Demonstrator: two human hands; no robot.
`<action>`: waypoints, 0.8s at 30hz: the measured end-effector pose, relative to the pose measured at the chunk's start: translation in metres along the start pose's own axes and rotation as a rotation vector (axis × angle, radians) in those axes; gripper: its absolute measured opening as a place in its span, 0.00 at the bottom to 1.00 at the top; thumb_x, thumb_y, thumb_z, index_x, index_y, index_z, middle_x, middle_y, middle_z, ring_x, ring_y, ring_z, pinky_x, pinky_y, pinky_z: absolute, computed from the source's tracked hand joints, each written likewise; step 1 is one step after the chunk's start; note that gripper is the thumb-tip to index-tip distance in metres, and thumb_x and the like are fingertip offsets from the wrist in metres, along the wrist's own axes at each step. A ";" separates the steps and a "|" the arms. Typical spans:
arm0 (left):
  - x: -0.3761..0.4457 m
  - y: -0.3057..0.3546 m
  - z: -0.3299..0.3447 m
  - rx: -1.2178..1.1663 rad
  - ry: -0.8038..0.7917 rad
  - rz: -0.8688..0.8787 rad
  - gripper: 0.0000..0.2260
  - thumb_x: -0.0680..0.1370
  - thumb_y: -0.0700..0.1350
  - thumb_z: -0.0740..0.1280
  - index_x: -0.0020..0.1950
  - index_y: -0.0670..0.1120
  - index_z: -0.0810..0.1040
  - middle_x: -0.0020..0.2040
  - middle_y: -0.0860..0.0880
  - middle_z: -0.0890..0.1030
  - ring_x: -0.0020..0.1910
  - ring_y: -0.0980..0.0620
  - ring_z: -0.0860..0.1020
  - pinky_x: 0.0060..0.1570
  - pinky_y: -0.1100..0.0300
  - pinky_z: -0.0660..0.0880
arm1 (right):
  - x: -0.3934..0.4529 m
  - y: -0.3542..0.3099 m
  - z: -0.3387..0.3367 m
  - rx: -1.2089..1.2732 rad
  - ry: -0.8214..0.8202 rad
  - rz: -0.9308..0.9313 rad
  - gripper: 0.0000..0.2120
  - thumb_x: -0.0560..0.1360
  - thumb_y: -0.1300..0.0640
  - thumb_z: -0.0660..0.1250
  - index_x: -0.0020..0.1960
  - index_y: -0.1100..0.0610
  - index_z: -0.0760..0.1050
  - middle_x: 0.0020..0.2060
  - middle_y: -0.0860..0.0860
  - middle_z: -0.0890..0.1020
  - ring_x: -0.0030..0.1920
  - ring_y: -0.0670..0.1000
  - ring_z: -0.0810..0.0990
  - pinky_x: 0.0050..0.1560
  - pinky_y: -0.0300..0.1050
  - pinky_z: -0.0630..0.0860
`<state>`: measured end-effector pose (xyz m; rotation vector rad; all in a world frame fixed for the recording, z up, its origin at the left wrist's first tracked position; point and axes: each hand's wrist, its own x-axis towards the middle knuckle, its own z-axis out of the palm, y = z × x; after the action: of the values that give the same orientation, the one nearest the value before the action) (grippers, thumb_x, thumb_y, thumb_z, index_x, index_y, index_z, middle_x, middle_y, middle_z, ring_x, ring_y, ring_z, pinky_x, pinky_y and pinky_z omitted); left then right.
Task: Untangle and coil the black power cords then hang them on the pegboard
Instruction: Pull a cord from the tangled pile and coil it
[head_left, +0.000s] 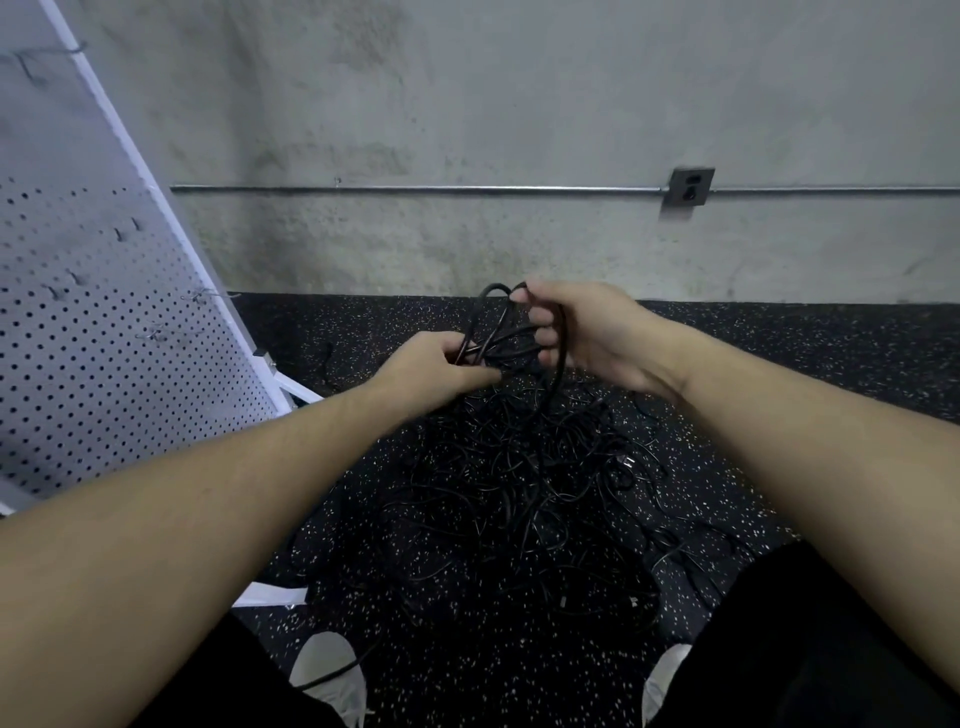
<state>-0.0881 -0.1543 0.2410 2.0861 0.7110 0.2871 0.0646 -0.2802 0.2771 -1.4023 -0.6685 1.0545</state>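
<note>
Looping between left hand and right hand, black cord.

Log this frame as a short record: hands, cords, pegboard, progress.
left hand: pinches cord strands at the loops' crossing
right hand: grip curled round raised cord loops
cord pile: tangled on the speckled floor
pegboard: white, at left, hooks bare in view
progress: coiling under way, nothing hung in view

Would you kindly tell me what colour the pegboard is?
White, dotted with dark holes; the pegboard shows in the head view.
</note>
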 end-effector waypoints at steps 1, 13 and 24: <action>0.002 0.000 0.002 -0.001 0.028 -0.011 0.05 0.78 0.50 0.73 0.47 0.49 0.84 0.35 0.56 0.82 0.34 0.56 0.77 0.37 0.60 0.71 | 0.000 0.001 0.000 -0.020 0.016 -0.034 0.10 0.85 0.51 0.60 0.52 0.54 0.78 0.30 0.44 0.69 0.30 0.44 0.68 0.34 0.40 0.74; -0.015 0.026 0.015 -0.283 -0.083 0.062 0.13 0.86 0.54 0.56 0.61 0.50 0.77 0.45 0.47 0.88 0.45 0.52 0.83 0.56 0.47 0.75 | 0.005 0.014 -0.010 -0.421 0.505 -0.141 0.27 0.71 0.27 0.66 0.48 0.52 0.70 0.39 0.52 0.83 0.39 0.54 0.83 0.45 0.54 0.81; -0.016 0.027 0.021 -0.515 -0.065 -0.054 0.11 0.86 0.52 0.60 0.54 0.49 0.80 0.47 0.47 0.84 0.39 0.55 0.81 0.38 0.65 0.76 | 0.003 -0.009 0.025 0.432 0.248 -0.111 0.21 0.83 0.49 0.65 0.34 0.51 0.62 0.25 0.46 0.61 0.23 0.45 0.61 0.29 0.40 0.67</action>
<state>-0.0811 -0.1900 0.2514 1.5774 0.5799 0.3304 0.0456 -0.2649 0.2874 -1.0817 -0.3087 0.8566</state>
